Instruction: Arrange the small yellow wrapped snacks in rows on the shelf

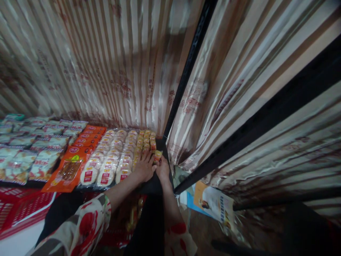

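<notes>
On the dark shelf point(151, 185), several small yellow snack packets point(146, 137) stand in close rows at the right end. My left hand point(145, 168) rests on the front of these rows, its fingers stretched out over them. Just right of it, my right hand point(163, 170) pinches one small yellow packet point(158, 155) at the end of the outermost row. Its print is too small to read. Left of my hands are columns of round white crackers in clear wrap point(105, 174), with red labels.
Orange snack bags point(70, 169) and white-and-blue bags point(46, 161) fill the shelf's left side. A red basket point(16, 202) is below. Black metal posts point(190, 67) and striped plastic sheeting point(119, 60) border the shelf. A printed box or bag point(210, 201) lies low at the right.
</notes>
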A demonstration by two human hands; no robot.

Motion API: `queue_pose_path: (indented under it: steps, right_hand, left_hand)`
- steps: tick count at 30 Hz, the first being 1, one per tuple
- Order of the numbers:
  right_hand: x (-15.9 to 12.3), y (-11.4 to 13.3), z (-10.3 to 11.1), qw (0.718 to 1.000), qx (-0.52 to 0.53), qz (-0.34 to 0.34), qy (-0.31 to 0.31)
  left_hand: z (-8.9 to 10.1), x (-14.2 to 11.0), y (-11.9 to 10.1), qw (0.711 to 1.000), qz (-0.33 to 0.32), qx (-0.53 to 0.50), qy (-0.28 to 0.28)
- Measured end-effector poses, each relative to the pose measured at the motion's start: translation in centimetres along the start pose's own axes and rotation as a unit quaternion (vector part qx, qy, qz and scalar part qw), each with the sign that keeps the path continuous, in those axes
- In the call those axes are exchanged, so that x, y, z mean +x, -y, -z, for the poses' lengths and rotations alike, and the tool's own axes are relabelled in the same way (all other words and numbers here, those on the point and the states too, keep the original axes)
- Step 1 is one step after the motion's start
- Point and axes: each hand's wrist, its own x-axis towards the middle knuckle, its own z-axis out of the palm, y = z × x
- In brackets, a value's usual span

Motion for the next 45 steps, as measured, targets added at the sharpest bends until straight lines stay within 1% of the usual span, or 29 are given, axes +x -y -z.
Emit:
queue_pose_path:
  steps: [3, 7, 11, 17, 24, 31, 37, 42, 45]
  right_hand:
    - [0.5, 0.1, -0.1, 1.000, 0.004, 0.004, 0.008]
    - [1.1, 0.1, -0.1, 0.999, 0.022, 0.017, 0.026]
    - [1.5, 0.1, -0.2, 0.999, 0.006, 0.021, 0.030]
    - [2.0, 0.2, -0.3, 0.998, -0.035, 0.004, 0.061]
    - [2.5, 1.1, 0.0, 0.996, -0.057, -0.014, 0.074]
    - [2.6, 1.4, -0.2, 0.995, -0.063, -0.022, 0.073]
    - [2.7, 1.2, -0.2, 0.997, -0.037, -0.003, 0.068]
    - [2.9, 1.0, -0.6, 0.998, -0.016, 0.007, 0.055]
    - [3.0, 0.7, -1.1, 0.999, -0.014, 0.014, 0.043]
  left_hand:
    - [0.0, 0.3, 0.2, 1.000, 0.012, 0.005, 0.003]
    - [-0.2, 0.6, 0.3, 1.000, 0.013, 0.017, -0.014]
    - [-0.2, 0.8, 0.2, 0.999, 0.025, 0.041, -0.018]
    - [-0.4, 1.0, 0.3, 0.994, 0.018, 0.104, -0.039]
    - [-0.7, 1.2, 0.8, 0.992, 0.017, 0.106, -0.061]
    - [-0.9, 1.7, 0.8, 0.994, 0.032, 0.096, -0.051]
    - [-1.1, 1.8, 1.0, 0.993, 0.012, 0.098, -0.069]
    - [-1.2, 1.8, 1.1, 0.995, 0.014, 0.083, -0.057]
    - [-1.3, 1.9, 1.3, 0.994, 0.006, 0.090, -0.061]
